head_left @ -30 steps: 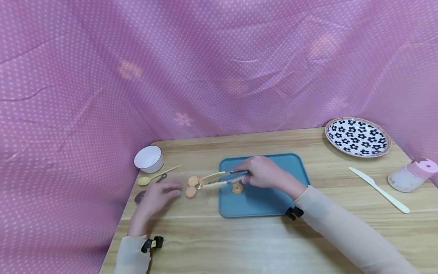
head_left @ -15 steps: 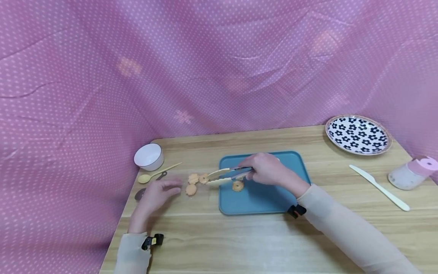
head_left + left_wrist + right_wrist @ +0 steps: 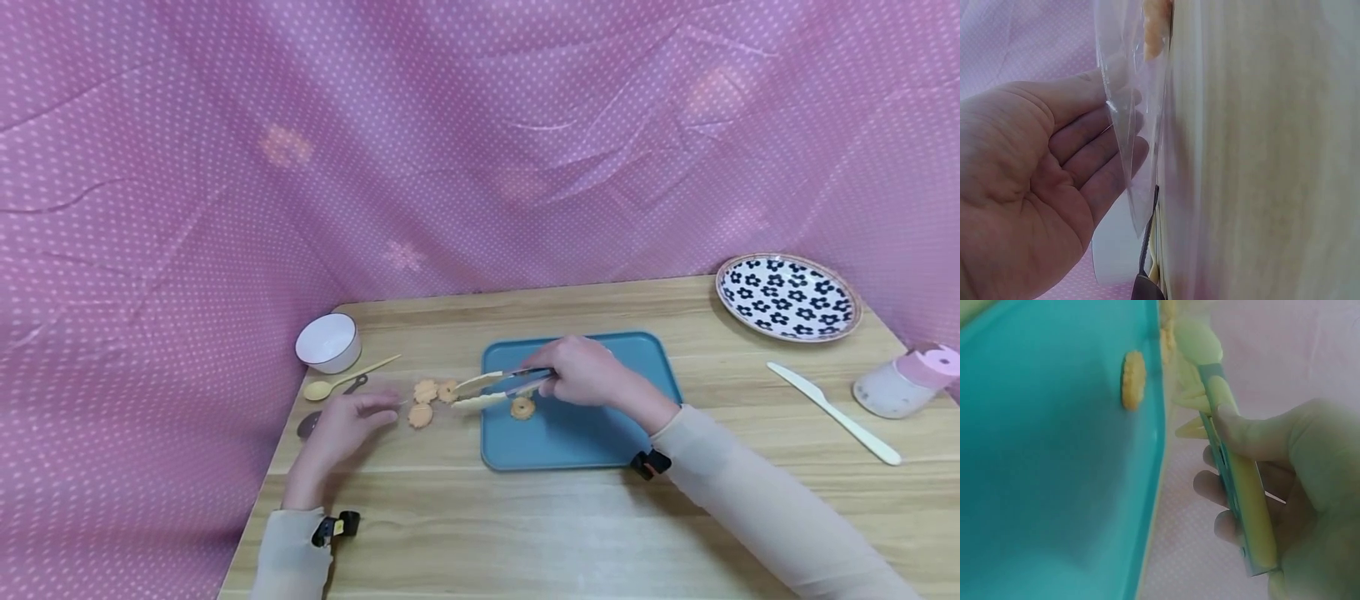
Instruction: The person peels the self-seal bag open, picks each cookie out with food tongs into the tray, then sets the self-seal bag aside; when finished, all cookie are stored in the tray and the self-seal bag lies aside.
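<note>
My right hand (image 3: 581,375) grips a pair of tongs (image 3: 498,393) with pale yellow tips, reaching over the left edge of the blue tray (image 3: 592,442). The tongs' tips stand apart, beside a ring-shaped cookie (image 3: 447,391). Left of it lie a flower-shaped cookie (image 3: 425,392) and a round cookie (image 3: 420,416), on or in clear plastic. One ring-shaped cookie (image 3: 1134,380) rests on the tray. With fingers mostly straight, my left hand (image 3: 1041,156) is at the clear plastic bag (image 3: 1132,137); the fingertips show through it. Whether they pinch the film is unclear.
A white bowl (image 3: 328,342), a yellow spoon (image 3: 318,390) and a dark utensil (image 3: 308,424) lie at the left. On the right are a flower-patterned plate (image 3: 789,297), a pale knife (image 3: 836,414) and a pink-lidded jar (image 3: 896,387). Pink dotted cloth (image 3: 480,167) hangs behind the table.
The tongs have drawn back slightly to the right, and the ring-shaped cookie that was at their tips now lies free beside the others. My left hand has hardly moved.
</note>
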{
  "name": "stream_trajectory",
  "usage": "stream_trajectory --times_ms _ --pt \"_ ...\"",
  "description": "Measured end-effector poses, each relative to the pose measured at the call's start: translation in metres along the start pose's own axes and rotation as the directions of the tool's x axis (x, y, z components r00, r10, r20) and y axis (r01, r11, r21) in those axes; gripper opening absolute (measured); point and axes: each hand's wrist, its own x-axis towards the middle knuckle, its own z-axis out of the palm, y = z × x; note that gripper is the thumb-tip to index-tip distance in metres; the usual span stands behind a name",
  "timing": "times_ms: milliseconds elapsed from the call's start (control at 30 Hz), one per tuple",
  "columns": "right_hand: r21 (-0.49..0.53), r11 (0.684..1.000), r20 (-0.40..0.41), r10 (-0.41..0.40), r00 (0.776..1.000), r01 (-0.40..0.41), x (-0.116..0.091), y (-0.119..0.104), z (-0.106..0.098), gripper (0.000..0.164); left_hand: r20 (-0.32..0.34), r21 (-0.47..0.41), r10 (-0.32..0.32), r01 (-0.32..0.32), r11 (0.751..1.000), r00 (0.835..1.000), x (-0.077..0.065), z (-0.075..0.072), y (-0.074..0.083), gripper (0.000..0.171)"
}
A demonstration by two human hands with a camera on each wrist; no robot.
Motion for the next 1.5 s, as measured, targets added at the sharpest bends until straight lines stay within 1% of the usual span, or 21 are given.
stream_trajectory --times_ms 133,333,600,833,1000,1133,1300,1400,1500 --pt "-0.01 1.0 0.022 0.0 1.0 0.0 0.001 0.0 0.003 0.038 0.007 -0.005 -0.013 0.013 1.0 1.0 0.0 0.0 0.0 0.025" --pt "-0.012 1.0 -0.012 0.01 1.0 -0.01 -0.001 0.005 -0.003 0.039 0.014 -0.017 -0.02 0.02 1.0 1.0 -0.001 -0.001 0.0 0.025" --pt "-0.018 1.0 0.002 -0.013 1.0 0.013 0.001 0.009 -0.002 0.042 0.012 -0.019 -0.019 0.019 1.0 1.0 -0.001 -0.003 -0.003 0.025" --pt "0.001 1.0 0.028 -0.027 0.999 0.027 0.007 0.001 0.007 0.045 0.009 -0.048 -0.024 0.024 0.999 1.0 -0.001 -0.002 -0.002 0.024" --pt "0.003 0.999 0.039 -0.049 0.998 0.048 0.013 -0.007 0.015 0.049 0.012 -0.051 -0.032 0.033 0.998 0.999 -0.002 -0.002 -0.001 0.024" --pt "-0.025 0.998 0.037 -0.059 0.998 0.06 0.018 -0.016 0.019 0.05 0.012 -0.047 -0.029 0.03 0.998 1.0 -0.004 -0.003 0.0 0.025" --pt "-0.035 0.998 0.048 -0.058 0.997 0.059 0.024 -0.029 0.024 0.054 0.018 -0.042 -0.031 0.032 0.999 0.999 -0.004 -0.002 0.001 0.027" --pt "-0.057 0.996 0.051 -0.071 0.996 0.074 0.028 -0.034 0.027 0.056 0.018 -0.042 -0.021 0.021 0.999 1.0 -0.004 -0.002 0.002 0.027" --pt "-0.079 0.992 0.046 -0.091 0.995 0.094 0.03 -0.036 0.029 0.056 0.021 -0.051 -0.03 0.031 0.998 0.999 -0.002 -0.002 0.003 0.025"
